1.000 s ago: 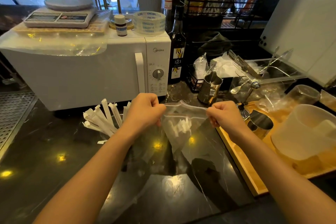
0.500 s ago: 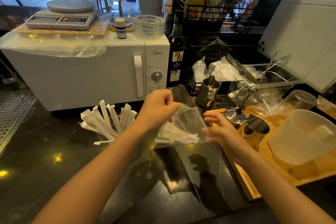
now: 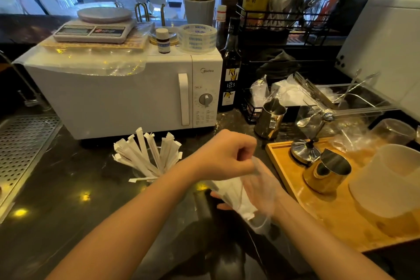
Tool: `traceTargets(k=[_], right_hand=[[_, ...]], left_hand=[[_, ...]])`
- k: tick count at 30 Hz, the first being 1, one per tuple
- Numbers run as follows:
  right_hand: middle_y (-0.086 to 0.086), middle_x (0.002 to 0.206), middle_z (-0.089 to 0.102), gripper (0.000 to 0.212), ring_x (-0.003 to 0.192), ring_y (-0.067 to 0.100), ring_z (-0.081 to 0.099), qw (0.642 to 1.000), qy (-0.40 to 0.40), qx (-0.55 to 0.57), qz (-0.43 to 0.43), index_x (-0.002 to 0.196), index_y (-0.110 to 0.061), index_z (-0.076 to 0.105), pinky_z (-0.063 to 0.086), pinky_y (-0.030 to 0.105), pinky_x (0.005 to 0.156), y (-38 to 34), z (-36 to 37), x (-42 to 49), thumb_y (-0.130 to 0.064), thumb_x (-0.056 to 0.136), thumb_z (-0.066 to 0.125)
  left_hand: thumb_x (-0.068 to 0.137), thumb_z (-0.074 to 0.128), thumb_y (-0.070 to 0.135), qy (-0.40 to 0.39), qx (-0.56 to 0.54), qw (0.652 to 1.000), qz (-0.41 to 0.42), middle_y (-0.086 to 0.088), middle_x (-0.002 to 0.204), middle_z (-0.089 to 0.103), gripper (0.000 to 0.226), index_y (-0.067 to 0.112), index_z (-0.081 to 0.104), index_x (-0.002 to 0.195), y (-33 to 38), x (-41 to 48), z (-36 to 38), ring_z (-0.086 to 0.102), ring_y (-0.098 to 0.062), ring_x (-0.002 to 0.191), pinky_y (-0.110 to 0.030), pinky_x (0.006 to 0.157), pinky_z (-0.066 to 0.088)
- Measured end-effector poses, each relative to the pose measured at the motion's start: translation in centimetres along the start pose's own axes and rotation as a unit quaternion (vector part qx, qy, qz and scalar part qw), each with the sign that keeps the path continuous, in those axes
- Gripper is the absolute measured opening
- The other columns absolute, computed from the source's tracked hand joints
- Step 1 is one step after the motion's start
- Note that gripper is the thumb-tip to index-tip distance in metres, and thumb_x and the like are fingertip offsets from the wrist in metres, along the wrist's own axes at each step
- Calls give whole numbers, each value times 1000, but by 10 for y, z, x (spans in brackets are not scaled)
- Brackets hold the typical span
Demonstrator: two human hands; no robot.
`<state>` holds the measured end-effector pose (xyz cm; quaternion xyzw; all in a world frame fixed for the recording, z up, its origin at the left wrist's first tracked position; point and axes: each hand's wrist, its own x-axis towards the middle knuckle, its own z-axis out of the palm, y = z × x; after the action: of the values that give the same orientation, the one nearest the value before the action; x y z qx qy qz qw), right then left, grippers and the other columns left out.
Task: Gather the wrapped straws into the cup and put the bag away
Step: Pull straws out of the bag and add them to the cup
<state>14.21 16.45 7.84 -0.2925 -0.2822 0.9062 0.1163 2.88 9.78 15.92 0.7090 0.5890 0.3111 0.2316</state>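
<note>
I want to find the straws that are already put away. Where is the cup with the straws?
In the head view, the cup of wrapped straws stands on the dark counter, just in front of the white microwave and left of the left hand.

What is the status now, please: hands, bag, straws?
Left hand pinches bag top; right hand inside bag, on wrapped straws. Other straws upright in cup. Nothing in the way.

The bag (image 3: 241,198) hangs below the left fingers (image 3: 246,154), over the table (image 3: 68,200). Left of them stand the wrapped straws (image 3: 147,154); behind, the microwave (image 3: 127,95); right, the wooden tray (image 3: 295,188).
</note>
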Motion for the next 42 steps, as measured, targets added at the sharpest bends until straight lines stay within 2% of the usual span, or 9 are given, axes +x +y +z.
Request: traceTargets(k=[6, 10, 14, 19, 23, 26, 32, 36, 42], right_hand=[[7, 73, 67, 49, 67, 13, 66, 995, -81, 27, -51, 74, -10, 75, 56, 24, 60, -4, 8, 6, -20, 92, 30], [7, 80, 68, 26, 73, 18, 67, 990, -111, -16, -91, 89, -10, 70, 57, 30, 66, -23, 14, 5, -29, 71, 69], [7, 98, 57, 72, 92, 22, 58, 987, -145, -19, -65, 109, -9, 54, 55, 33, 77, -48, 17, 8, -29, 48, 86], [9, 92, 58, 47, 84, 19, 59, 977, -193, -81, -49, 104, -7, 54, 51, 31, 77, -71, 53, 5, -27, 66, 75], [6, 77, 63, 56, 65, 16, 65, 981, -142, -113, -73, 98, -7, 56, 56, 25, 60, -72, 81, 20, -24, 51, 80], [7, 71, 60, 13, 59, 14, 61, 972, -89, -196, -91, 84, -5, 55, 52, 21, 51, -71, 108, 24, -18, 83, 52], [7, 66, 66, 19, 48, 10, 66, 937, -88, -307, -137, 87, -6, 54, 53, 21, 45, -66, 151, 46, -7, 94, 37], [6, 96, 62, 32, 87, 19, 62, 902, -129, -368, -184, 122, -12, 49, 52, 34, 80, -62, 175, 60, -5, 93, 40], [-2, 101, 60, 31, 93, 13, 59, 883, -172, -387, -202, 117, -25, 48, 50, 29, 83, -42, 181, 73, -7, 93, 41]], left_hand=[[79, 62, 15, -33, -105, 994, -18, 10, 69, 52, 22, 28, 50, 65, 0, -17, -10, 53, -2, 65, -22, 67, 49], [82, 59, 18, 217, -198, 950, -109, 9, 89, 55, 16, 29, 48, 84, -13, -30, -21, 56, -4, 86, -22, 77, 50], [82, 59, 23, 382, -212, 881, -182, 10, 94, 49, 28, 25, 40, 102, -24, -38, -23, 52, -4, 87, -17, 72, 46], [77, 58, 37, 210, -420, 851, -235, 1, 101, 56, 58, 17, 35, 126, -21, -29, -32, 62, -17, 92, -36, 75, 55], [75, 55, 32, 113, -530, 816, -202, 1, 73, 68, 26, 14, 60, 94, -18, -27, -48, 65, -12, 64, -29, 65, 55], [88, 45, 16, 148, -513, 826, -183, -1, 79, 70, 16, 15, 59, 97, -27, -30, -64, 65, -15, 75, -30, 72, 51], [83, 54, 0, 225, -359, 884, -198, -6, 94, 67, 45, 15, 47, 125, -47, -46, -98, 68, -17, 77, -31, 67, 57], [80, 59, 3, 266, -278, 908, -168, -1, 84, 69, 48, 34, 43, 113, -47, -61, -118, 69, -7, 70, -19, 59, 56], [78, 59, -3, 315, -208, 913, -155, 3, 85, 67, 43, 23, 52, 111, -59, -82, -127, 67, 3, 66, -12, 59, 54]])
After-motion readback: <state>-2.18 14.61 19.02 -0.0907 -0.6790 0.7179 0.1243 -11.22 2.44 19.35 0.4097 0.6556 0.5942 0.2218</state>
